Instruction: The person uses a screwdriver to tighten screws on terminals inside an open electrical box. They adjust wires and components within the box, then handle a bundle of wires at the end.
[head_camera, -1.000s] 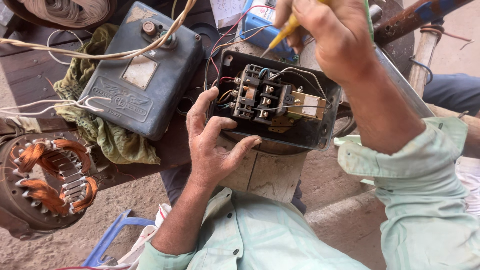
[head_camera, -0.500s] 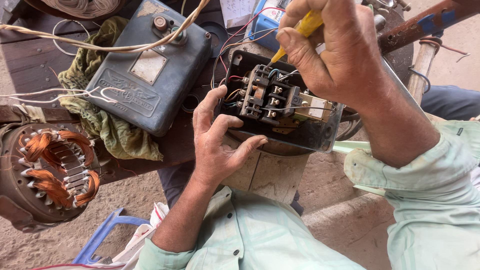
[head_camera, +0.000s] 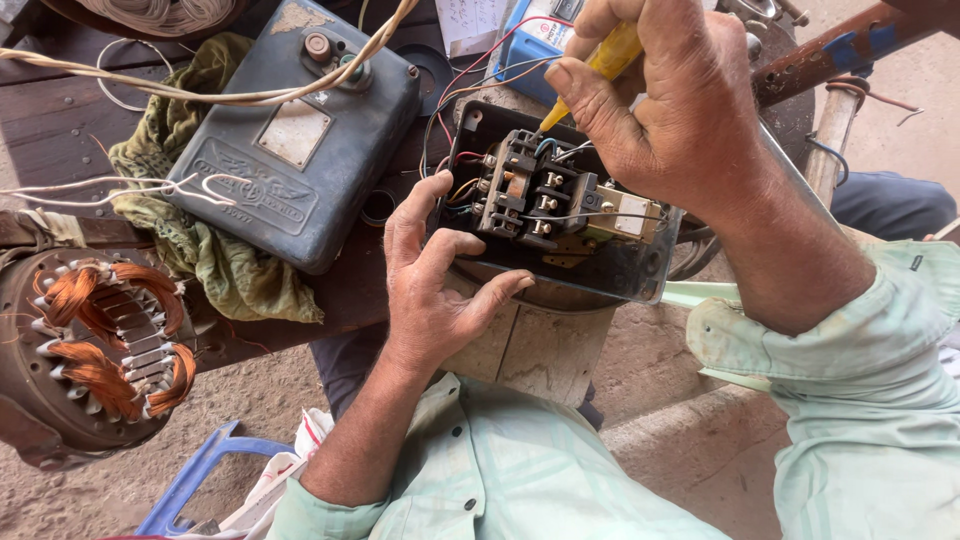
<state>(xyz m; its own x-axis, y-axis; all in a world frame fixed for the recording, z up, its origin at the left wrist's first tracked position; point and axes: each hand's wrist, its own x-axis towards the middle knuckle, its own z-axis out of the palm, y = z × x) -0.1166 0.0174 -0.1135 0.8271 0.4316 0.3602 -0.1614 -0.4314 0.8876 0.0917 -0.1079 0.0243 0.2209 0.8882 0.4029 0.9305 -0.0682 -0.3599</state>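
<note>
An open black switch box holds a contactor with screws and red, blue and white wires. My left hand grips the box's near left corner, thumb along the front edge and fingers curled over the rim. My right hand is above the box, closed around a yellow-handled screwdriver. Its tip points down at the top of the contactor. The box rests on a wooden block in front of my knees.
A grey-blue metal cover with two buttons lies on a green rag to the left. A motor stator with copper windings sits at the far left. Loose white wires, a blue box and a rusty pipe surround the spot.
My right hand has come down and forward with the screwdriver, bringing the tip closer to the contactor. My left hand keeps its hold on the box.
</note>
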